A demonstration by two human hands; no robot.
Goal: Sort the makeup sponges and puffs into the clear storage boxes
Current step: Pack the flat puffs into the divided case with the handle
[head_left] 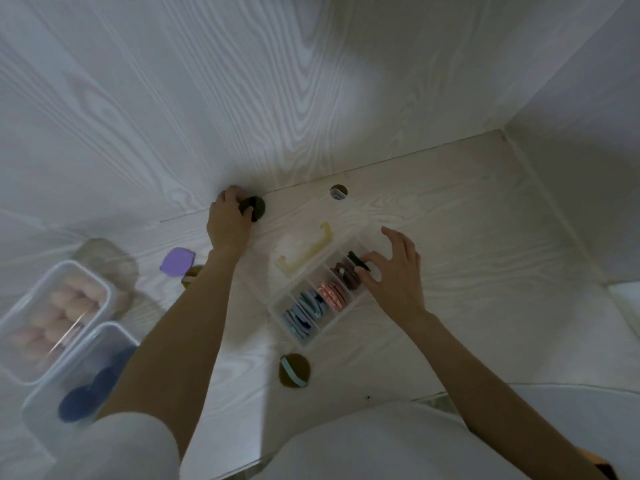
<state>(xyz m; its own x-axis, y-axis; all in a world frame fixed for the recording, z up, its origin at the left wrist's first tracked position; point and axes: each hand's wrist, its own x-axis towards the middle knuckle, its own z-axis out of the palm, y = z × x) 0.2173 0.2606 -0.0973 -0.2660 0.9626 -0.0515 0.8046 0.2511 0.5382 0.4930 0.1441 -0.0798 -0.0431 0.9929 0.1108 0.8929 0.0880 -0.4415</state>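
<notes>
Mid-frame, my left hand (pixel 227 220) grips a dark puff (pixel 254 207); my right hand (pixel 393 271) pinches a black puff (pixel 356 260) over the divided box (pixel 277 311).

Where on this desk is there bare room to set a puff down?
Bare wood lies right of the divided box, out to the side wall, and between the cable hole and the right hand. It is crowded left of the left arm: purple sponge, two tubs.

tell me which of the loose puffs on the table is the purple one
The purple puff, lying just left of the left forearm, near the box of pink sponges. The other loose ones are dark brown: one in the left hand, one with a blue strap.
</notes>
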